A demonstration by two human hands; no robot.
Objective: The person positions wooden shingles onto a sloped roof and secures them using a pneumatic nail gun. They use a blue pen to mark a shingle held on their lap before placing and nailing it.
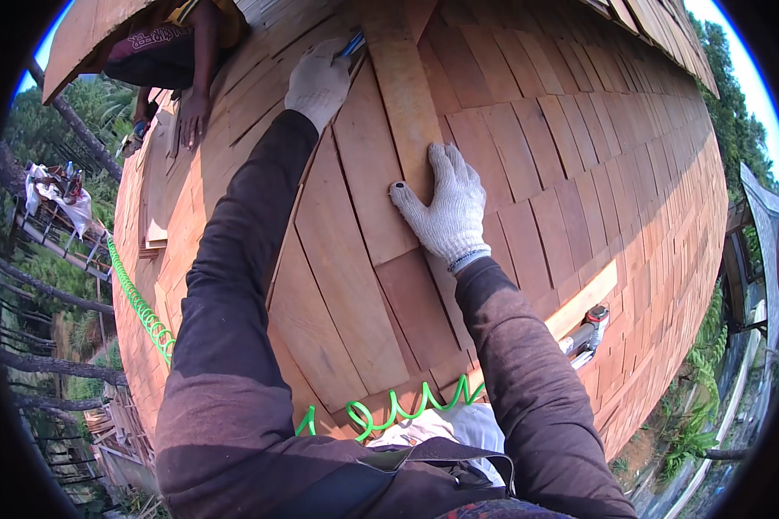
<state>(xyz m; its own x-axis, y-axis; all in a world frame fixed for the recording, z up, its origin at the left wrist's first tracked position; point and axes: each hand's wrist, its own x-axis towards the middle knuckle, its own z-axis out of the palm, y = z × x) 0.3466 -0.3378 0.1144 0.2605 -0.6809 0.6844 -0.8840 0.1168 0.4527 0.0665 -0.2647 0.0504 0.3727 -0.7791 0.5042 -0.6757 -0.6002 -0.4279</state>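
Note:
My left hand point(318, 82), in a white knit glove, reaches far up the shingled roof. Its fingers close round a slim blue tool point(352, 45), perhaps a pen or marker; most of it is hidden by the hand. My right hand point(446, 206), gloved too, lies spread with thumb and fingers apart on the lower end of a long pale wooden board point(400, 95). That board runs up the slope over the wooden shingles point(368, 182), just right of my left hand. A dark thumb tip shows at the right glove.
Below right, a nail gun point(590, 330) rests against a pale wooden batten point(587, 303). A green coiled hose point(138, 298) crosses the roof and passes before my body. At upper left a co-worker's hand point(194, 119) touches the shingles. Trees and scaffold poles stand beyond the roof's left edge.

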